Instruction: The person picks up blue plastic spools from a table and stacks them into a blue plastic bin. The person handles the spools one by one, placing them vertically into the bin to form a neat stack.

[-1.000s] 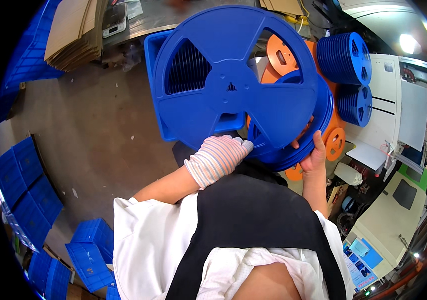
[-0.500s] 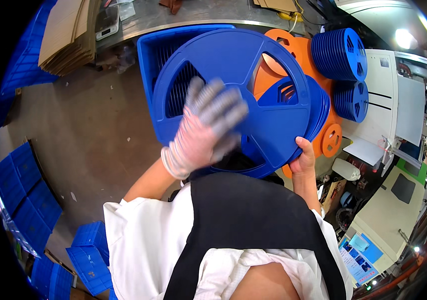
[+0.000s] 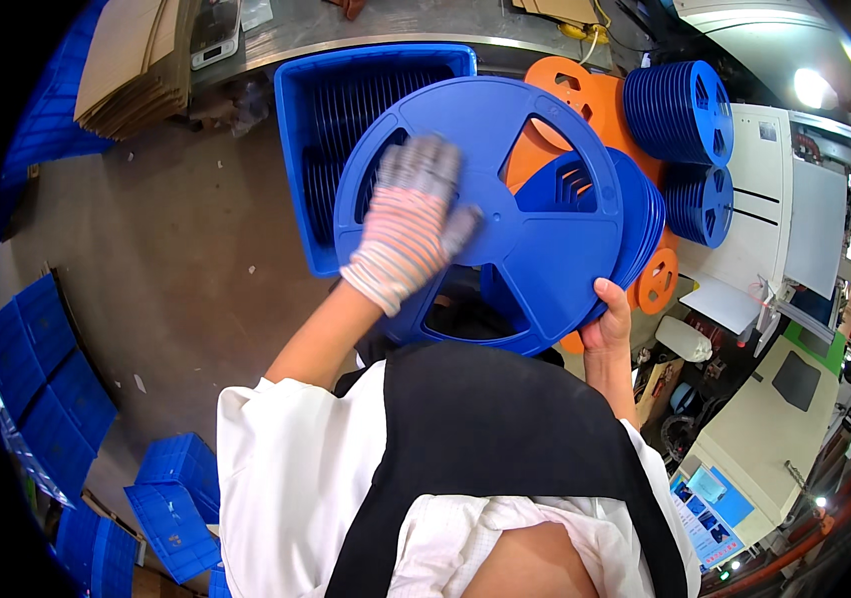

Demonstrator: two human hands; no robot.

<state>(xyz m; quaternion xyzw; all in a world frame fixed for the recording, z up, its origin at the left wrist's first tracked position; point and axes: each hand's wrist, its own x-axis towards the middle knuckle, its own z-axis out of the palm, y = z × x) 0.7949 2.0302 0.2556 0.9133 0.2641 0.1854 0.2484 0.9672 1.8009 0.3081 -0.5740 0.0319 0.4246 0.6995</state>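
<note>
A large blue plastic reel disc [image 3: 560,261] with wide cut-out windows is held tilted in front of my black apron. My left hand [image 3: 408,227], in a striped glove with grey fingers, is laid over the disc's left half; its fingers are stretched out and slightly blurred. On the disc's lower right rim, my bare right hand [image 3: 607,321] is closed, thumb on the face and fingers hidden underneath. More blue discs [image 3: 637,224] fan out behind its right side. Under its left side stands a blue crate [image 3: 292,159] with rows of blue discs [image 3: 371,105].
Orange discs [image 3: 551,78] and two stacks of blue reel discs [image 3: 675,112] stand to the right. A metal table [image 3: 386,22] runs along the far side, with cardboard sheets [image 3: 132,65] and a small scale [image 3: 214,45]. Blue crates [image 3: 52,344] line the left.
My left hand has shifted up and slightly right over the disc. The disc has moved a little down and right, uncovering more of the crate. My right hand keeps its grip.
</note>
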